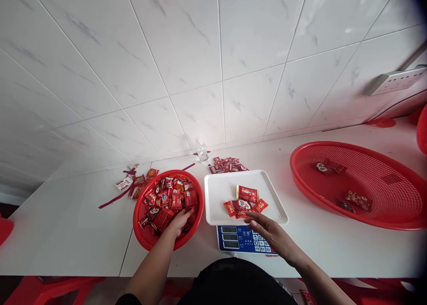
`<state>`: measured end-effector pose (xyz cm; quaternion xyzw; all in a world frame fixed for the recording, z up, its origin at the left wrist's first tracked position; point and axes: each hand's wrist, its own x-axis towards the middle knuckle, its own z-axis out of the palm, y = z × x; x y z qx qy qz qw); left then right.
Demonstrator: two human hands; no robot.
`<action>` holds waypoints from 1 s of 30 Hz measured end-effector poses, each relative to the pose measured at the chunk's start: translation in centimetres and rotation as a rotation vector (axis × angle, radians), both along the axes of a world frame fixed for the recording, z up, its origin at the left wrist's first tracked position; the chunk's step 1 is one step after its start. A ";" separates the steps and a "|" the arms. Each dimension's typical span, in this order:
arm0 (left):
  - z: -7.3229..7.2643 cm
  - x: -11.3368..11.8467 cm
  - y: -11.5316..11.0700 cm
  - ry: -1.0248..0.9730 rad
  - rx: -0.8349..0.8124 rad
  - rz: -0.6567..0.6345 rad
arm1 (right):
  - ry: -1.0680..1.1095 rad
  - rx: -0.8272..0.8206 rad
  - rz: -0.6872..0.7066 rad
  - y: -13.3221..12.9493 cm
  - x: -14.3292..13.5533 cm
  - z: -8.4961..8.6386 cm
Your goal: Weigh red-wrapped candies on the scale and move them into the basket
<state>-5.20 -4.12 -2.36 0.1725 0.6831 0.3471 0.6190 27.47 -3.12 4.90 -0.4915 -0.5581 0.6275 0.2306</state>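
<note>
My left hand reaches into a round red plastic basket heaped with red-wrapped candies. One finger lies stretched over the wrappers; the others are partly hidden among them, and I see nothing held. Over the front edge of a white tray, my right hand hovers with its fingers extended and nothing visible in them. Its fingertips are close to several wrapped candies, including a larger gold-edged one. The tray sits on a scale with a blue panel, whose keys my right hand partly covers.
A large red oval basket on the right holds a few packets. Behind the tray lies a pile of red candies near a small clear bottle. Loose candies and ribbon lie at left. A tiled wall backs the table.
</note>
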 end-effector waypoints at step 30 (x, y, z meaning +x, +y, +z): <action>5.2 -1.4 -1.6 -0.139 0.084 0.384 | -0.072 0.013 0.148 -1.4 -0.3 -2.5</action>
